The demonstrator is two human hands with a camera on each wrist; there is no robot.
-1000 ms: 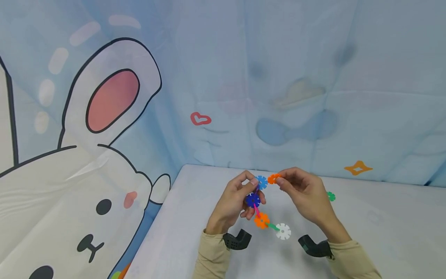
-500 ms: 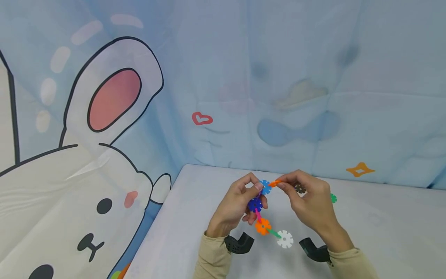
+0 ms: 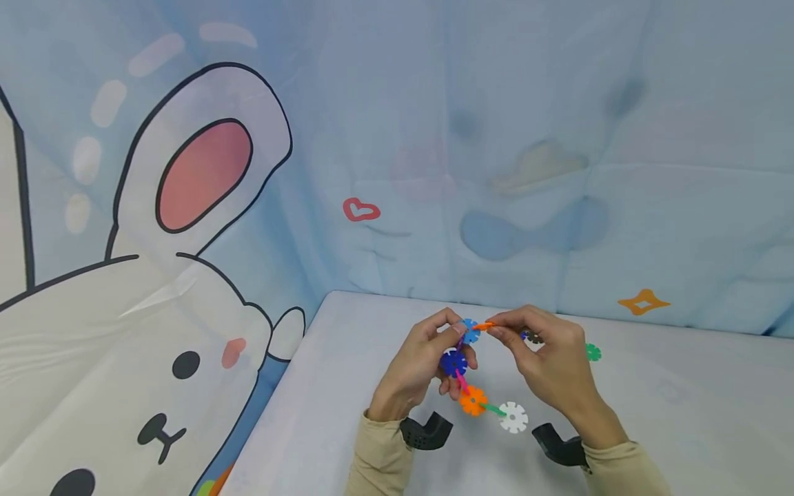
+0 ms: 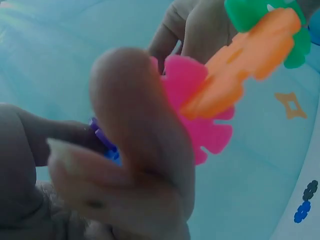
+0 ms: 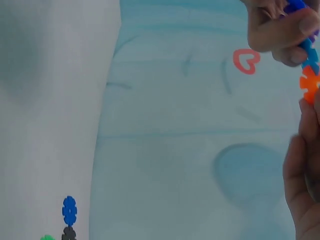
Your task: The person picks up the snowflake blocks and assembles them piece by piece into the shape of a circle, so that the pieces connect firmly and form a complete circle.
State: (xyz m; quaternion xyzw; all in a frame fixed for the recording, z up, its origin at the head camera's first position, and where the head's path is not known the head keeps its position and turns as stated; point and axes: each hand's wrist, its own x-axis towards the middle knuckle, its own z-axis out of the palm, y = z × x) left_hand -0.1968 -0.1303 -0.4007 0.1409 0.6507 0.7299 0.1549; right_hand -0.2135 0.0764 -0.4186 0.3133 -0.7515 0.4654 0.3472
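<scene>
Above the near part of a pale blue-grey cloth-covered table [image 3: 347, 386], the person's left hand [image 3: 422, 368] is pinching, between thumb and curled fingers, the upper end of a chain of flat plastic snowflake-shaped interlocking discs [image 3: 464, 375], which is hanging in the air between the two hands rather than resting on the table. From the top, the chain is running through a light blue disc [image 3: 470, 331], a dark blue disc [image 3: 453, 362], a pink disc [image 4: 205, 117] seen edge-on from the head, an orange disc [image 3: 473, 400], a green disc [image 3: 494, 410] also edge-on, and a white disc [image 3: 513, 417] dangling lowest. The right hand [image 3: 548, 365] is pinching a second orange snowflake disc [image 3: 485, 325] between thumb and forefinger and holding it edge-on against the rim of the light blue one; whether its slot is already seating there cannot be told from these views. Judging by this, six pieces are already joined and a seventh is being fitted. Loose pieces are lying well apart from the chain: a small green snowflake disc [image 3: 593, 353] on the table beyond the right hand, and a dark blue and a black disc [image 5: 69, 220] showing close together in the right wrist view. A pale blue curtain with a cartoon rabbit print [image 3: 186, 207] is hanging behind. Nothing is standing between the hands; only the left thumb is crowding the light blue disc's rim near the joint.
</scene>
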